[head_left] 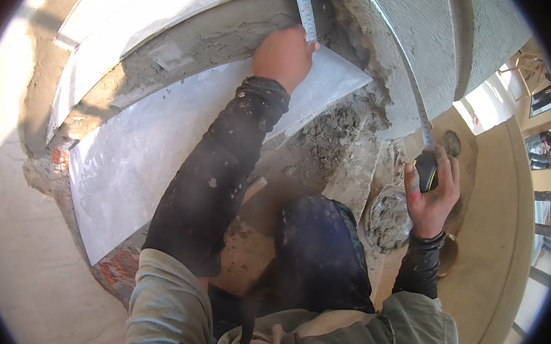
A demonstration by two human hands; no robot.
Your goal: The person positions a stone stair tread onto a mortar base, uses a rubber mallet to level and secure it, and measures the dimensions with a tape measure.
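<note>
My right hand [433, 196] grips the dark case of a tape measure [425, 171]. From the case the metal blade [406, 60] arches up and out past the top edge. A stretch of blade [304, 11] comes back in at the top and runs down to my left hand [285, 57], whose fingers are closed on it. That hand rests at the back edge of a pale, smooth, wedge-shaped slab [136, 156], against a curved riser coated with rough grey mortar [201, 42]. The loop's top lies out of view.
Loose mortar [329, 137] lies beside the slab's right edge. A round container of wet mortar [388, 221] stands by my right wrist. My knee [321, 252] is bent below the slab. Red brick [118, 270] shows under its front corner. A curved plastered wall [419, 29] rises at upper right.
</note>
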